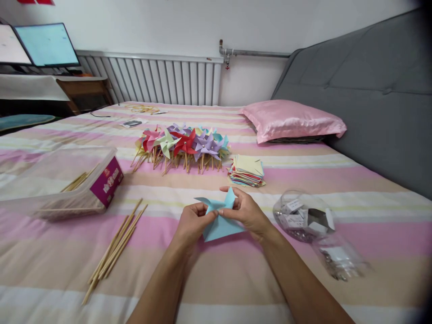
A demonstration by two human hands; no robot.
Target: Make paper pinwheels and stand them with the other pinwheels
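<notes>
Both of my hands hold a light blue paper square [218, 221] just above the striped bed, its cut corners folded toward the middle. My left hand [192, 222] pinches the paper's left side, fingers closed on it. My right hand [246, 211] grips the right side, with fingertips pressing the folded points at the centre. A loose bundle of wooden sticks [116, 245] lies to the left of my left arm.
A pile of finished coloured pinwheels [182, 144] lies ahead, with a stack of coloured paper squares [247, 172] beside it. A clear plastic box [60, 180] holding sticks sits left. A toppled clear jar [303, 216] lies right. A pink pillow [292, 119] rests by the grey headboard.
</notes>
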